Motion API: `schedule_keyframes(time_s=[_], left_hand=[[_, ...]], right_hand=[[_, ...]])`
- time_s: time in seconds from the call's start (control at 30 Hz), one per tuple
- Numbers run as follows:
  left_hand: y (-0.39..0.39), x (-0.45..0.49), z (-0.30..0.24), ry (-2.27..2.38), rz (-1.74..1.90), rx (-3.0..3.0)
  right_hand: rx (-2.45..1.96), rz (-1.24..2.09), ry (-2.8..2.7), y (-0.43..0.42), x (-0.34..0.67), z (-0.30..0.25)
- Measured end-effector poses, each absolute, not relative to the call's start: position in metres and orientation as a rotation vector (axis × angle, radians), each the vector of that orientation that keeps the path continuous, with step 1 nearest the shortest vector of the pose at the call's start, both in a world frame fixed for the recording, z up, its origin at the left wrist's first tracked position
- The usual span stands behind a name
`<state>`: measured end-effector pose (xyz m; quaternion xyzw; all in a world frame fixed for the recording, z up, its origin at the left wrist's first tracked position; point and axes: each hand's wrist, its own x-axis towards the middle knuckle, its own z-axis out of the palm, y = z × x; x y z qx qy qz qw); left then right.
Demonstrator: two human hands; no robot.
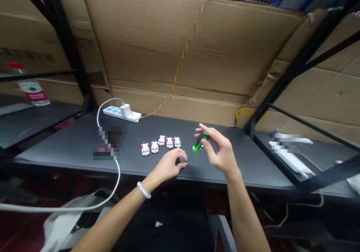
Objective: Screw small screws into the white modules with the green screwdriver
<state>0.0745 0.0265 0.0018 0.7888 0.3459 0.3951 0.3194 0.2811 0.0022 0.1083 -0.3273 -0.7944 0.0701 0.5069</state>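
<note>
My right hand (221,150) is closed round the green and black handle of a screwdriver (199,141), whose thin shaft slants down to the left. Its tip reaches a small white and dark part (183,161) that my left hand (169,164) pinches close to the table's front edge. Fingers cover most of that part, so its kind is unclear. Beyond my left hand, several small white plug-like pieces (154,147) with purple sides and metal prongs stand in an uneven row. A small light thing lies partly hidden behind my right hand.
A white power strip (135,117) with an adapter sits at the back left of the black table (225,130). A white cable (118,177) hangs over the front edge. Black shelf posts (261,105) flank the table, and cardboard (157,45) stands behind it.
</note>
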Motion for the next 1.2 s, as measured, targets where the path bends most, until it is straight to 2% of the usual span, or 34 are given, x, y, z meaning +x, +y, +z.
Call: schedule_keyframes(time_s=[0.13, 0.37, 0.57, 0.77, 0.97, 1.2], left_hand=[[0.0264, 0.0746, 0.0007, 0.910, 1.036, 2.067], [0.0274, 0.0757, -0.0001, 0.911, 1.035, 2.076], [0.0270, 0.0752, -0.0002, 0.910, 1.036, 2.069], [0.0277, 0.0752, -0.0016, 0.913, 1.035, 2.062], [0.0266, 0.0749, 0.0006, 0.906, 1.035, 2.065], [0.0265, 0.0754, 0.0012, 0.908, 1.033, 2.067]], right_hand=[[-0.892, -0.039, -1.875, 0.0037, 0.2806, 0.1098], [-0.804, 0.129, -1.949, 0.0022, 0.2858, 0.1077], [-0.902, -0.067, -1.897, 0.0013, 0.2837, 0.1108], [-0.796, 0.158, -1.977, -0.0006, 0.2862, 0.1099], [-0.919, -0.098, -1.878, -0.0004, 0.2845, 0.1108], [-0.819, 0.163, -1.933, -0.0033, 0.2847, 0.1084]])
